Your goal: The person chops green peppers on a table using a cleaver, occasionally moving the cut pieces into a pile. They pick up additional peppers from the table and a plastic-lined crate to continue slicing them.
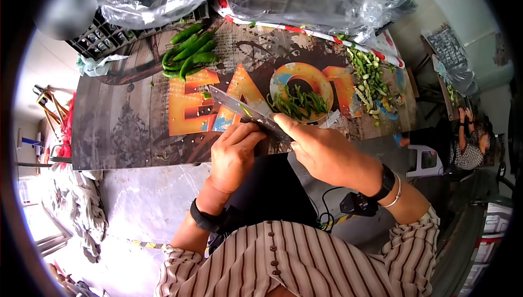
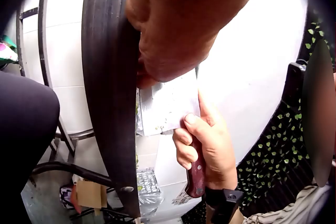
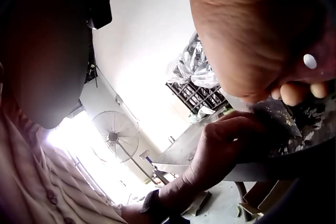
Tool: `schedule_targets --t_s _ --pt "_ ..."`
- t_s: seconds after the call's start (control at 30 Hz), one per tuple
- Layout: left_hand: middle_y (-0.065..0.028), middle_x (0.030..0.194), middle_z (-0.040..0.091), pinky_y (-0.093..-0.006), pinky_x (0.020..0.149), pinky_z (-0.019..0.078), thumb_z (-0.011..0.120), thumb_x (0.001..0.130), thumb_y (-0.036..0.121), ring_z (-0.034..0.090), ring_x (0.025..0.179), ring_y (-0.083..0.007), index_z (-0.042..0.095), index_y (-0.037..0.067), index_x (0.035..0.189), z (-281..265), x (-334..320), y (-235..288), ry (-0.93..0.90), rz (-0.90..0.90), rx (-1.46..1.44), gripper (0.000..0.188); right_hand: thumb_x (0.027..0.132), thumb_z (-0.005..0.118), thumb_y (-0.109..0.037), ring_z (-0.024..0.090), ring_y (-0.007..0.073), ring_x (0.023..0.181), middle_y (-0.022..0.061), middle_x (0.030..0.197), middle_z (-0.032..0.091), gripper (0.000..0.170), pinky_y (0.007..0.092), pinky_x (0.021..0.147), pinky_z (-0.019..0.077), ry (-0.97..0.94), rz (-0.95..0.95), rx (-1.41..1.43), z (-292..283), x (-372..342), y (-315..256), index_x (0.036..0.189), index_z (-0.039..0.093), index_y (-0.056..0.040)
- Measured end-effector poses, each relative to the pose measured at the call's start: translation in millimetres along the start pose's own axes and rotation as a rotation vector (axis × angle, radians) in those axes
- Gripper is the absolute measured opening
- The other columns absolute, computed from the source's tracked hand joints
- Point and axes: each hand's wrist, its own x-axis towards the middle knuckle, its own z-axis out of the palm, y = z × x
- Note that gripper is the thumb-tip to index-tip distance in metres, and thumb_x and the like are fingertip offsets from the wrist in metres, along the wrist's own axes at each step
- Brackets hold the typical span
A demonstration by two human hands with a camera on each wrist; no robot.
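The right hand [image 1: 332, 152] grips a broad knife [image 1: 239, 109], its blade pointing to the upper left over the table's near edge. In the left wrist view, that hand [image 2: 212, 145] is wrapped round a dark red handle [image 2: 196, 176], with the thumb near the blade. Beside the blade's lower side is the left hand [image 1: 235, 152], fingers bent; whatever lies under them is hidden. A green sliver [image 1: 245, 110] sticks to the blade. Cut green strips [image 1: 299, 103] lie beyond the right hand, and whole green peppers [image 1: 190, 51] are piled at the upper left.
Chopped green and pale pieces [image 1: 370, 79] are heaped at the table's right. Clear plastic bags [image 1: 321, 3] and a black crate [image 1: 109, 38] line the far side. Another person [image 1: 466, 144] is at the far right. A fan [image 3: 114, 137] stands behind in the right wrist view.
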Motion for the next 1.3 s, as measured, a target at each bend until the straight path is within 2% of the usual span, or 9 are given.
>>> schedule_targets --t_s 0.2,0.27,0.37,0.4,0.63,0.8,1.03,1.1,1.3 --pt "-0.0052 0.094 0.070 -0.0355 0.079 0.0550 0.067 0.073 -0.009 0.068 0.089 -0.0272 0.074 0.007 0.088 0 3 1 -0.035 -0.014 -0.011 0.023 0.090 0.058 -0.002 0.066 0.0423 0.079 0.0234 0.097 0.066 0.069 0.0477 0.065 0.0520 -0.168 0.107 -0.134 -7 7 -10 0.154 0.032 -0.0047" --pt "-0.0053 0.094 0.071 -0.0357 0.078 0.0552 0.066 0.073 -0.009 0.068 0.087 -0.0276 0.074 0.006 0.088 0 2 1 -0.011 -0.026 -0.044 0.023 0.087 0.054 0.001 0.065 0.0394 0.066 0.0219 0.077 0.065 0.064 0.0484 0.059 0.0511 -0.007 -0.034 -0.068 2 13 -3 0.149 0.037 0.0011" --pt "-0.0058 0.094 0.071 -0.0359 0.077 0.0553 0.066 0.074 -0.010 0.069 0.086 -0.0281 0.074 0.006 0.088 -1 2 2 -0.025 -0.050 -0.041 0.023 0.087 0.054 0.001 0.064 0.0396 0.065 0.0212 0.076 0.065 0.064 0.0488 0.058 0.0505 0.065 -0.078 -0.059 11 24 3 0.149 0.037 0.0016" --pt "-0.0060 0.094 0.071 -0.0358 0.076 0.0554 0.065 0.075 -0.009 0.069 0.085 -0.0281 0.074 0.006 0.088 -1 3 3 -0.011 -0.038 -0.029 0.023 0.086 0.055 0.001 0.065 0.0395 0.066 0.0210 0.075 0.065 0.065 0.0490 0.059 0.0503 0.040 -0.013 -0.063 9 24 1 0.148 0.038 0.0019" --pt "-0.0044 0.094 0.069 -0.0370 0.075 0.0565 0.063 0.073 -0.007 0.068 0.087 -0.0280 0.071 0.008 0.087 3 1 -2 -0.018 0.010 0.013 0.022 0.085 0.054 0.002 0.065 0.0389 0.068 0.0216 0.076 0.065 0.064 0.0486 0.061 0.0491 -0.008 -0.056 -0.119 5 25 -6 0.147 0.039 0.0057" --pt "-0.0045 0.094 0.068 -0.0371 0.074 0.0562 0.064 0.074 -0.006 0.068 0.087 -0.0282 0.071 0.008 0.087 4 -2 -3 -0.001 0.002 0.027 0.020 0.086 0.053 0.001 0.062 0.0404 0.059 0.0207 0.068 0.062 0.062 0.0497 0.055 0.0476 -0.008 -0.061 -0.132 0 12 -1 0.146 0.040 0.0048" --pt "-0.0041 0.096 0.069 -0.0375 0.073 0.0560 0.065 0.075 -0.005 0.068 0.085 -0.0281 0.071 0.009 0.089 4 0 -5 0.005 0.015 0.003 0.021 0.086 0.056 -0.001 0.065 0.0395 0.065 0.0210 0.073 0.064 0.063 0.0498 0.058 0.0488 0.096 -0.109 -0.024 28 44 8 0.147 0.039 0.0042" --pt "-0.0041 0.096 0.068 -0.0380 0.073 0.0561 0.065 0.076 -0.005 0.068 0.084 -0.0284 0.071 0.009 0.091 4 -3 -6 0.023 0.003 -0.017 0.022 0.087 0.060 -0.003 0.063 0.0409 0.066 0.0221 0.077 0.064 0.069 0.0491 0.061 0.0498 0.135 -0.147 -0.084 32 54 12 0.152 0.036 -0.0025" --pt "-0.0039 0.093 0.069 -0.0350 0.075 0.0546 0.067 0.076 -0.008 0.067 0.085 -0.0269 0.072 0.008 0.088 3 -2 -5 0.022 -0.005 -0.039 0.021 0.093 0.057 -0.005 0.064 0.0418 0.070 0.0256 0.081 0.064 0.061 0.0489 0.064 0.0472 0.145 -0.019 -0.021 0 37 15 0.151 0.037 -0.0006"
